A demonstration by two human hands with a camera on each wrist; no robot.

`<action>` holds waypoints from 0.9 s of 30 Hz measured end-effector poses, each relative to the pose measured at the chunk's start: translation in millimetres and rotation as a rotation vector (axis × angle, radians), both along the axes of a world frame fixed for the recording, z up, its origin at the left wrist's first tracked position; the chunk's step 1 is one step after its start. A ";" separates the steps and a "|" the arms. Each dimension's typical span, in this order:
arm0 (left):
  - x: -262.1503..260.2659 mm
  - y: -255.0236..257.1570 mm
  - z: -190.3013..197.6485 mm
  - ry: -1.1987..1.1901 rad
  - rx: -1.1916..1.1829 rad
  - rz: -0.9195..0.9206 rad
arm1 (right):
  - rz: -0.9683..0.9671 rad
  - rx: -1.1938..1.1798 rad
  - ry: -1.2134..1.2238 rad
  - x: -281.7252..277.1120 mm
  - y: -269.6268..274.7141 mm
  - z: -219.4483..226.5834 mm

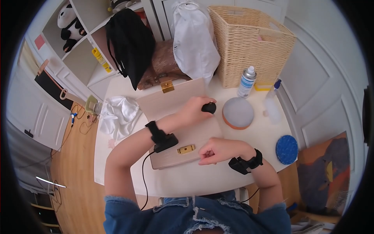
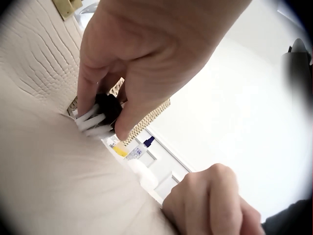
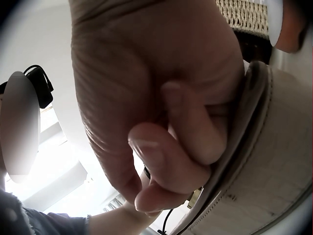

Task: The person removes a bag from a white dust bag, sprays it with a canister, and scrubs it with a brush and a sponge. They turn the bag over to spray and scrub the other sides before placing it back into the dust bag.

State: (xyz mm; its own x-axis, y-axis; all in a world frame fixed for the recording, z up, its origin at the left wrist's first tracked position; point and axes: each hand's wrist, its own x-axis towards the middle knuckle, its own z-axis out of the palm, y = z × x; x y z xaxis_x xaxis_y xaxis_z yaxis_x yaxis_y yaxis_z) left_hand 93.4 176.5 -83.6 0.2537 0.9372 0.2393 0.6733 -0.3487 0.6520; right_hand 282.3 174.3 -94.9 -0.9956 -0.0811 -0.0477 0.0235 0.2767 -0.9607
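Note:
A pale beige handbag (image 1: pixel 167 158) lies on the white table with its flap (image 1: pixel 156 102) folded back. The flap carries a gold clasp (image 1: pixel 167 86); a gold lock plate (image 1: pixel 186 149) sits on the front. My left hand (image 1: pixel 193 110) reaches across the bag and grips a small black brush (image 1: pixel 209 107) between thumb and fingers. In the left wrist view, the brush's white bristles (image 2: pixel 98 125) meet the leather near the flap fold. With fingers curled and nothing in them, my right hand (image 1: pixel 224 150) rests against the bag's right edge (image 3: pixel 244 132).
Right of the bag are a round grey-topped tin (image 1: pixel 237 111), a spray can (image 1: pixel 246 84), a clear bottle (image 1: pixel 271 107) and a blue round pad (image 1: pixel 286 149). White satin cloth (image 1: pixel 119 115) lies left. Behind stand a wicker basket (image 1: pixel 249 46), a black bag (image 1: pixel 128 43) and a white bag (image 1: pixel 194 43).

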 end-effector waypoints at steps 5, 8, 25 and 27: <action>-23.0 -48.4 27.8 0.043 -0.180 -0.033 | 0.006 0.020 0.033 -0.9 1.4 -6.9; -45.0 -86.4 38.3 0.250 -0.209 -0.016 | 0.005 0.001 0.018 -1.4 1.0 -4.6; -24.1 -63.7 21.0 -0.090 -0.237 -0.175 | 0.018 0.005 -0.049 -2.9 0.9 0.7; -37.7 -85.3 22.8 0.083 -0.095 -0.143 | 0.010 -0.022 -0.064 -3.1 0.3 -0.3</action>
